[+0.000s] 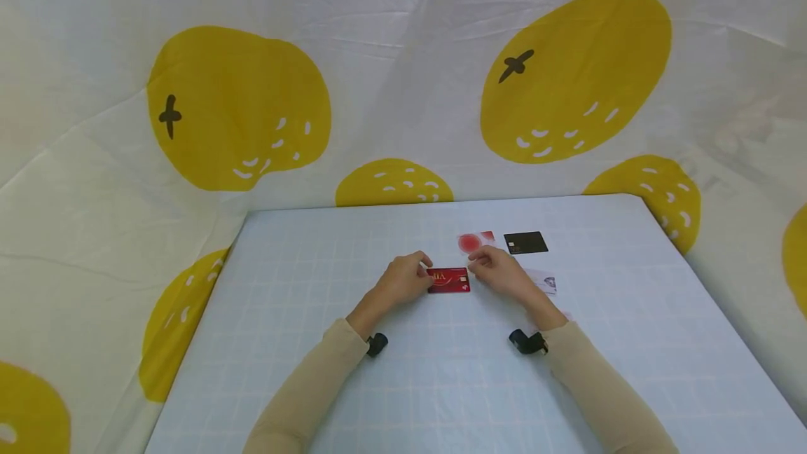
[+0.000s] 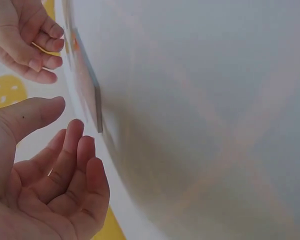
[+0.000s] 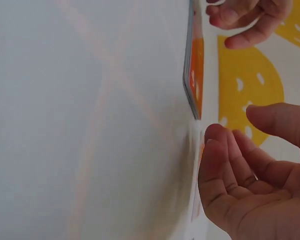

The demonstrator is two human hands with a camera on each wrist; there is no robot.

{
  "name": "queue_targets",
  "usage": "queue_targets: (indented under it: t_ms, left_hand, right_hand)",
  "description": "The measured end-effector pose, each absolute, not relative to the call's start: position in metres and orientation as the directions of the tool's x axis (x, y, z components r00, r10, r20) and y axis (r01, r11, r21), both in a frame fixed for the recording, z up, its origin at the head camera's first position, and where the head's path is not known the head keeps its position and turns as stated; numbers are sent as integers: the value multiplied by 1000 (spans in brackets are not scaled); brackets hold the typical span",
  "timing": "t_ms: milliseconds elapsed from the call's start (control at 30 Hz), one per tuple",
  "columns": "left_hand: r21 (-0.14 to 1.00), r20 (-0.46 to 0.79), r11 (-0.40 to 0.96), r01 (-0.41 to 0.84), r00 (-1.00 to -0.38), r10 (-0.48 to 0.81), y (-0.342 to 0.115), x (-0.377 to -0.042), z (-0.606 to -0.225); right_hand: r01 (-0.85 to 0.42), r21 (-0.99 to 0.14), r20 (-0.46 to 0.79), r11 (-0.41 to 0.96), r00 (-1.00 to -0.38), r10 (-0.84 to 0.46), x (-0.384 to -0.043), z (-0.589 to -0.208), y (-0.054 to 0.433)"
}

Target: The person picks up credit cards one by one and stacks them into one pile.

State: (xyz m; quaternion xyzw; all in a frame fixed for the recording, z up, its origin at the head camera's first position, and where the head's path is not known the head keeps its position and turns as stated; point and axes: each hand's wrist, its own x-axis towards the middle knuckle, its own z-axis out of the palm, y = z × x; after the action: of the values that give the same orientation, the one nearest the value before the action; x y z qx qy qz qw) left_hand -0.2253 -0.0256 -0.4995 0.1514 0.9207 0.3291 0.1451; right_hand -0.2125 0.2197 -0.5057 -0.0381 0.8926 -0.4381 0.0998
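- both hands look released: the left hand (image 1: 403,279) has loosely bent fingers with thumb and fingertips apart, and the right hand (image 1: 498,273) curves the same way, neither grasping anything.
- the red card (image 1: 450,280) lies flat between the hands, its left end at the left thumb; whether the thumb touches it i cannot tell.
- the step in hand seems to be placing or squaring up the red card; it looks either just let go or about to be taken.
- a next move on it would likely call for a fingertip pinch on opposite short edges, or a nail under one edge, since something so thin gives little to grip.
- the red card is a glossy rectangle with rounded corners, gold lettering and a small chip; the right wrist view shows layered edges, perhaps more than one card.
- just beyond the right fingertips lies a pale card (image 1: 474,242) printed with a red disc; farther out, a matte-looking black card (image 1: 526,242).
- on the right hand's outer side, partly hidden by it, is a whitish card (image 1: 546,281) with a grey picture.
- beneath the hands, the tabletop (image 1: 429,384) is pale and smooth, faintly lined.
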Motion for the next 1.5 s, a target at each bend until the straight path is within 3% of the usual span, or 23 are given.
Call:
queue_targets:
  t_ms: [433,667,1200,1500]
  left_hand:
    - [585,-133,773,245,-911,390,1,-264,-469]
    - [589,-165,776,228,-905,391,19,-285,-472]
    - [445,-224,868,220,-911,346,42,-301,-491]
    - [377,-212,893,246,-915,342,42,-295,-492]
  right_hand:
    - [-10,-736,-78,677,-992,-100,-241,-478,242]
    - [-75,-684,-24,726,-992,-125,-267,-473,256]
    - [-165,-478,-140,863,-955,-260,-303,-498,281]
    - [-127,-492,-189,861,-950,-248,-303,-506,285]
